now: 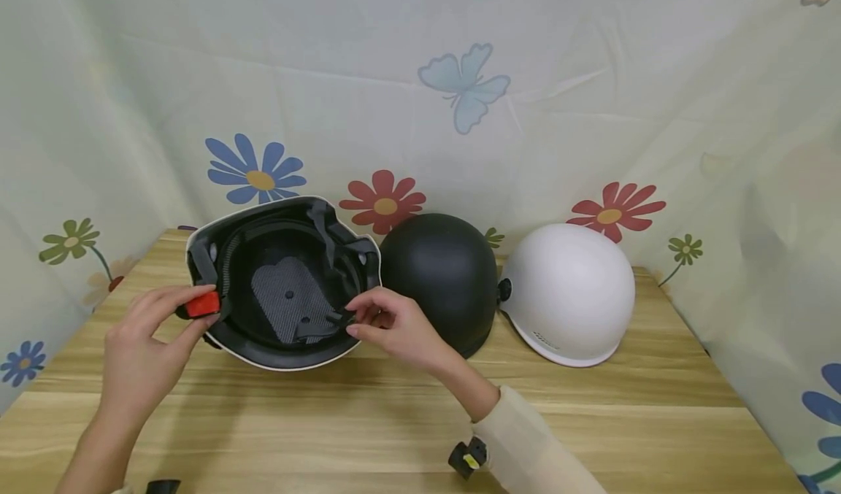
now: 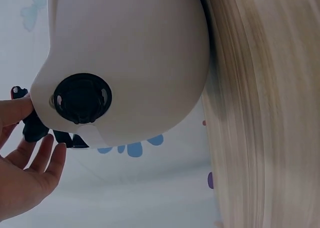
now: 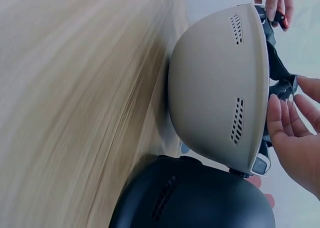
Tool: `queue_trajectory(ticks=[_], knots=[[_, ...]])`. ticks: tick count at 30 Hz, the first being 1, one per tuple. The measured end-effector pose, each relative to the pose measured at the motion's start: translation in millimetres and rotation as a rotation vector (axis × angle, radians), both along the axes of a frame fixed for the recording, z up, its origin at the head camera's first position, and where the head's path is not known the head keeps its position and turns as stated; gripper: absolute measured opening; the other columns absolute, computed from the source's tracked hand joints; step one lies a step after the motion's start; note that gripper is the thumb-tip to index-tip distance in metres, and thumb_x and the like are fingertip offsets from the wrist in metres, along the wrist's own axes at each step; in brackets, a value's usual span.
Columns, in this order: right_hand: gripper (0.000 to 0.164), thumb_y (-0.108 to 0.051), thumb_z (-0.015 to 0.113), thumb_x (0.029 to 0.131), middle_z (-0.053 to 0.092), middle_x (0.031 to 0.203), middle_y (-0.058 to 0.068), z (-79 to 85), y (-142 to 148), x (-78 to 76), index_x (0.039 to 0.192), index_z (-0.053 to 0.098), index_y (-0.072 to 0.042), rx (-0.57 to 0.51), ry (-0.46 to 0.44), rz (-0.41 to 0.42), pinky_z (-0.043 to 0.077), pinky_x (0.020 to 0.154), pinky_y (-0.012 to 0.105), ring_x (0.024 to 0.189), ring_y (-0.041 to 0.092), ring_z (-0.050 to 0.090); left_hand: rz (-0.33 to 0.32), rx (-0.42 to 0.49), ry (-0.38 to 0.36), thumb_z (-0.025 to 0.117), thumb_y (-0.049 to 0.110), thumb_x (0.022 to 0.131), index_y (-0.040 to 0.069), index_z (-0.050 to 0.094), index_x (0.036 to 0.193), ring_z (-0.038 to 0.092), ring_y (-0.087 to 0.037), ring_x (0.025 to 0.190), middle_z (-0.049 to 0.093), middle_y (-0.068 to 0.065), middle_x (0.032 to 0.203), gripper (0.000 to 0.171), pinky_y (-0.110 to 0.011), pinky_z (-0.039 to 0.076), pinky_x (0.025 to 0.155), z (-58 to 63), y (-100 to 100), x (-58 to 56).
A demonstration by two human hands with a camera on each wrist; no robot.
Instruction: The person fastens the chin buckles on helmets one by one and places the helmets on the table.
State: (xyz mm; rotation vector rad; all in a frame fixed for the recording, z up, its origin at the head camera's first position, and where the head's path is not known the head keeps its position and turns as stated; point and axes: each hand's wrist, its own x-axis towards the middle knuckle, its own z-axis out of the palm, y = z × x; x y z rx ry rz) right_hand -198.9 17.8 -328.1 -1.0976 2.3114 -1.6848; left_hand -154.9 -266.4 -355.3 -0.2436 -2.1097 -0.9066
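A beige helmet (image 3: pixel 215 83) lies upturned at the left of the table, its black padded inside facing up in the head view. My left hand (image 1: pixel 147 341) pinches the red and black buckle (image 1: pixel 202 305) of the chin strap at the helmet's left rim. At the right side of the opening, my right hand (image 1: pixel 401 326) pinches the black chin strap (image 3: pixel 286 88) between thumb and fingers. The very end of that strap is partly hidden by the fingers. A round black knob (image 2: pixel 82 98) shows on the helmet's side in the left wrist view.
A black helmet (image 1: pixel 436 282) stands dome up just right of the beige one. Beside it, farther right, is a white helmet (image 1: pixel 571 290), also dome up. All rest on a wooden table (image 1: pixel 368 428), with a flower-printed cloth (image 1: pixel 342 56) hanging behind.
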Motion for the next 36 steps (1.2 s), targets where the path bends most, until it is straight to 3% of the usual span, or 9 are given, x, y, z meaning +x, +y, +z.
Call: queue_trajectory(ticks=[7,16,25,31,36], knots=[[0.022,0.005,0.065,0.080,0.055,0.087,0.021,-0.7,3.2,0.8,0.101,0.062,0.008,0.026,0.050,-0.058,0.048,0.065,0.027,0.074,0.026,0.052,-0.003,-0.001,-0.006,0.076,-0.019,0.056,0.001,0.070,0.098,0.040,0.013,0.098,0.046,0.034,0.101,0.047,-0.006,0.028,0.080,0.9,1.7,0.6],[0.023,-0.013,0.073,0.078,0.054,0.079,0.006,-34.4,5.6,-20.6,0.098,0.068,-0.005,0.060,0.148,-0.156,0.041,0.061,0.021,0.071,0.016,0.049,-0.015,-0.004,-0.012,0.076,-0.019,0.057,0.002,0.070,0.099,0.041,0.012,0.098,0.047,0.031,0.101,0.047,-0.006,0.029,0.080,3.5,4.1,2.6],[0.019,-0.014,0.072,0.079,0.052,0.078,-0.002,-38.1,10.2,-23.5,0.096,0.069,-0.008,0.070,0.166,-0.143,0.040,0.061,0.022,0.071,0.015,0.048,-0.030,-0.035,0.003,0.076,-0.018,0.056,0.003,0.070,0.099,0.041,0.013,0.099,0.047,0.027,0.101,0.048,-0.005,0.029,0.080,8.1,6.8,3.3],[0.018,-0.012,0.071,0.080,0.056,0.082,0.001,-38.4,12.5,-23.7,0.097,0.069,-0.006,0.078,0.165,-0.134,0.044,0.064,0.023,0.071,0.011,0.049,-0.042,-0.067,-0.003,0.077,-0.017,0.055,0.004,0.070,0.099,0.040,0.013,0.098,0.054,0.014,0.098,0.049,-0.004,0.029,0.082,10.3,9.7,2.4],[0.019,-0.006,0.069,0.080,0.058,0.084,0.009,-30.5,13.8,-18.3,0.098,0.067,0.000,0.079,0.157,-0.123,0.049,0.067,0.035,0.072,0.013,0.051,-0.062,-0.114,-0.009,0.078,-0.015,0.054,0.006,0.069,0.100,0.043,0.007,0.098,0.061,-0.005,0.096,0.051,-0.004,0.028,0.083,11.7,12.5,0.6]])
